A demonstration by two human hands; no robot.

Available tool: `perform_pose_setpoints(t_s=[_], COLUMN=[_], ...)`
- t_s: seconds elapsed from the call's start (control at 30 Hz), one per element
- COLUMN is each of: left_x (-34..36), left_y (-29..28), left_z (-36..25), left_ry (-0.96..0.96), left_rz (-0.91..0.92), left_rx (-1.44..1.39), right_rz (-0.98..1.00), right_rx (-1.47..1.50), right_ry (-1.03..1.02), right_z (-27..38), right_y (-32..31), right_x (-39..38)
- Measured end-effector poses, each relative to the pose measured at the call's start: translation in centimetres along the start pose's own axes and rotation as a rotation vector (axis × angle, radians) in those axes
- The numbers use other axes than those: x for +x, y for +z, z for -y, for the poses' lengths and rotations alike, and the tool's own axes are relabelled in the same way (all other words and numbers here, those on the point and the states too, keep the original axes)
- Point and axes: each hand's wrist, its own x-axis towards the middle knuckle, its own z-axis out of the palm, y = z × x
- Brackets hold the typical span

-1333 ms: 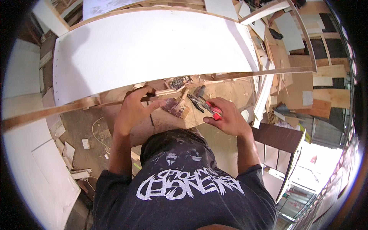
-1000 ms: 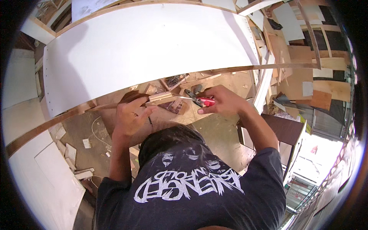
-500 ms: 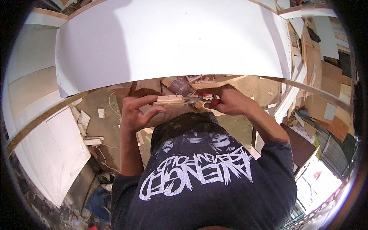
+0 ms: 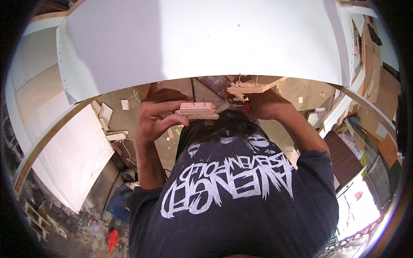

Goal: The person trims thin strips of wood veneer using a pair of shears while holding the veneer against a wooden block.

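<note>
Pale, layered wooden block (image 4: 197, 111) with thin metal nails (image 4: 204, 103) standing up from its top is sitting just left of the middle of the frame, its long axis running across from left to right. My left hand (image 4: 154, 118) is the nearer one: it is pinching the block's left end, fingers above and thumb below, leaving the right end free and pointing toward my other hand. My right hand (image 4: 267, 105) is sitting to the right of the block, apart from it, and is gripping a red-handled metal tool (image 4: 247, 105). Its fingers are mostly hidden. The tool's tip is blurring near the block's free end, and I cannot tell whether the two are touching.

Just above the right hand, a pale wooden strip with a splintered left end (image 4: 260, 88) is slanting up toward the right, also bearing upright nails. It is partly covering my fingers; I cannot tell whether they are touching it. Beyond both pieces, a large white flat panel (image 4: 241, 43) is filling the upper part of the frame.
</note>
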Motion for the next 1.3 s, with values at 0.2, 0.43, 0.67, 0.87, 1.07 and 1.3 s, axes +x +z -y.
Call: perform_pose_setpoints(t_s=[0.2, 0.43, 0.67, 0.87, 1.07, 1.3], left_x=[0.6, 0.3, -0.1, 0.1, 0.0, 0.0], left_y=[-0.6, -0.6, -0.2, -0.4, -0.4, 0.4], left_z=[-0.8, -0.5, -0.7, -0.5, -0.8, 1.6], left_ry=[0.101, 0.049, -0.115, -0.071, -0.135, -0.103], left_rz=[0.050, 0.062, -0.011, -0.055, -0.100, -0.206], left_rx=[0.149, 0.108, 0.014, 0.079, 0.158, 0.096], right_rz=[-0.002, 0.010, -0.026, -0.068, 0.002, 0.139], right_rx=[-0.106, -0.011, 0.056, 0.299, 0.442, 0.421], right_ry=[-0.016, -0.061, -0.016, -0.069, -0.035, 0.043], right_z=[0.8, 0.4, 0.6, 2.0, 2.2, 1.8], right_y=[-0.1, -0.1, 0.6, -0.4, -1.3, -1.8], right_x=[-0.4, -0.8, -1.0, -2.3, -2.9, -2.5])
